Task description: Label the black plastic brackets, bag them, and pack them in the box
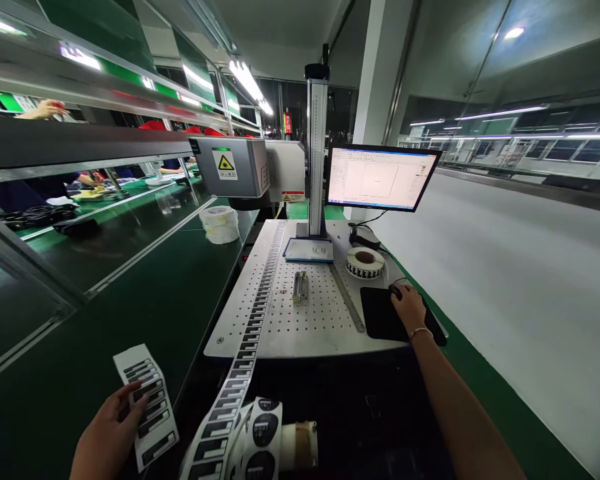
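Pinched between thumb and fingers of my left hand [111, 427] is a short white strip of black labels [155, 407], held over the green bench at lower left. My right hand [409, 305] rests over a black computer mouse [395, 291] on a black mouse pad [380, 313]. A long label strip [253, 327] runs up the perforated white plate [320, 327] from a roll at the bottom. Beside that roll, another roll with round black labels [265, 430] sits on a white core. A label roll [365, 263] lies near the mouse pad.
A grey laser head [233, 167] juts left from an upright column [317, 153]. Right of it stands a lit monitor [380, 177]. On the plate are a steel ruler [347, 300] and a small metal block [300, 287]. A wrapped white roll [220, 225] sits on the bench. Other people's hands show far left.
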### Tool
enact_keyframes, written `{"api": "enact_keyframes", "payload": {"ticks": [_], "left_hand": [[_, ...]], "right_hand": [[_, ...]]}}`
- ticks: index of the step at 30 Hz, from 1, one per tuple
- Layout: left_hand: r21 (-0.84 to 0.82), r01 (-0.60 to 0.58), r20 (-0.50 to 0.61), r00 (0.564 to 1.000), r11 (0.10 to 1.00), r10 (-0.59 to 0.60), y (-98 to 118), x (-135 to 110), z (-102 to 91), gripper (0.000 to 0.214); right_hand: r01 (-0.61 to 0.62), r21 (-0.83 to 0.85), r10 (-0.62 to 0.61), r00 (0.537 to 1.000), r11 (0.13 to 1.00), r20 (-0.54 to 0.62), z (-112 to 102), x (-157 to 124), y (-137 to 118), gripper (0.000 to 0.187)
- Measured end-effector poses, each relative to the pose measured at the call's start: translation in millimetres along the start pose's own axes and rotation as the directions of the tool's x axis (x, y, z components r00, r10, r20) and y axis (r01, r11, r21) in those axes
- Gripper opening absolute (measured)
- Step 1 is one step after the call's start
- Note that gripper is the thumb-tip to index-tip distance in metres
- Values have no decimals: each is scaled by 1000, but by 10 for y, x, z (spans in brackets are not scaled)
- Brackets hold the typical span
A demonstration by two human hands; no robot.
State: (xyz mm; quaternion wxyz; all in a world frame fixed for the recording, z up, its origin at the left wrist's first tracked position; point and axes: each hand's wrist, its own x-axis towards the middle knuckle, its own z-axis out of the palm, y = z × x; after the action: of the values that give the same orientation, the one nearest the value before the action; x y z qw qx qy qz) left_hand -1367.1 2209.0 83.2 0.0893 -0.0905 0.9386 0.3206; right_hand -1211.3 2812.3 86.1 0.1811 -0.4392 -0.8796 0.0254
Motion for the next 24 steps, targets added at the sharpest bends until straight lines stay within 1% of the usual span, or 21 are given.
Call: {"api": "enact_keyframes", "payload": {"ticks": [3,5,14,18,22,24], "left_hand": [[-14,13,30,999,1000,-13,37,-32,-14,62],[-23,8,17,1000,1000,-7,68,-59,-22,61],[-16,51,33,998,999,-50,113,-107,-38,61],[-29,35,18,999,999,-35,128,-124,-45,61],[0,29,31,999,1000,-29,105,-118,-50,65],[4,-4,2,1000,1000,4,98,-114,-51,64]], "right_hand": [[5,3,-5,1000,1000,15,-31,-12,-7,44],[3,3,-3,1000,1000,24,-46,-17,-12,45],[-4,0,4,1000,1000,29,-58,-22,-38,45],[-7,0,7,1000,1000,20,-52,-22,-37,45],[-18,-4,18,1000,1000,5,-33,-15,-22,44],[-21,-5,21,1000,1000,2,-20,-8,-14,44]]}}
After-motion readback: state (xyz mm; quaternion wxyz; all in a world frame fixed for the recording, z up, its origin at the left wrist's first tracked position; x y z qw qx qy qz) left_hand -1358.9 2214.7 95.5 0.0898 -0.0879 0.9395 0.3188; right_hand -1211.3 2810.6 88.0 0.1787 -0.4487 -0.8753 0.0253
